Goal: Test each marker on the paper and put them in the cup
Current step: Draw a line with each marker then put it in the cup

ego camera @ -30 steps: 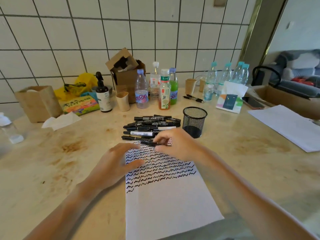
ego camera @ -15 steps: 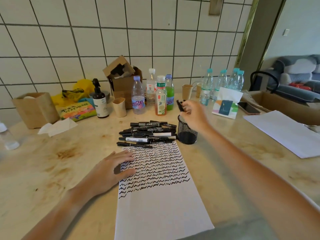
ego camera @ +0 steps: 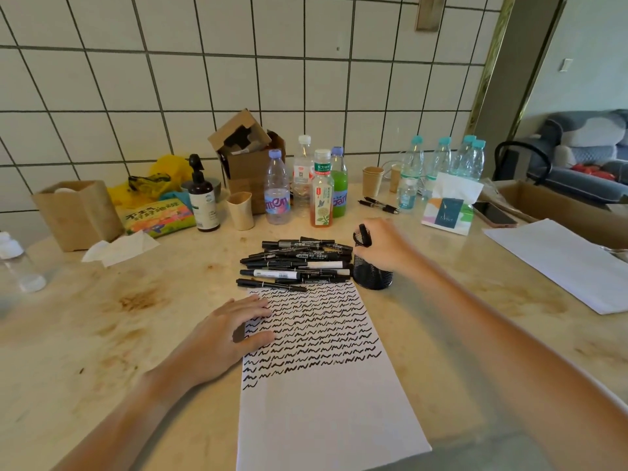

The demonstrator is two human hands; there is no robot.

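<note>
over the mesh cup (ego camera: 372, 275), just right of the marker pile (ego camera: 299, 261), the right hand (ego camera: 384, 244) has carried a black marker (ego camera: 362, 235) from the paper's far edge and now pinches it upright above the rim, not yet let go. the left hand (ego camera: 226, 334) stays flat with straight fingers on the paper (ego camera: 326, 402). one more tested marker looks about to drop in, with many left in the pile.

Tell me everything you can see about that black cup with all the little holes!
The black mesh cup looks like wire mesh, round, upright on the beige table. It stands just right of the marker pile, beside the paper's top right corner. The right hand hides its rim, holding a black marker over it.
</note>
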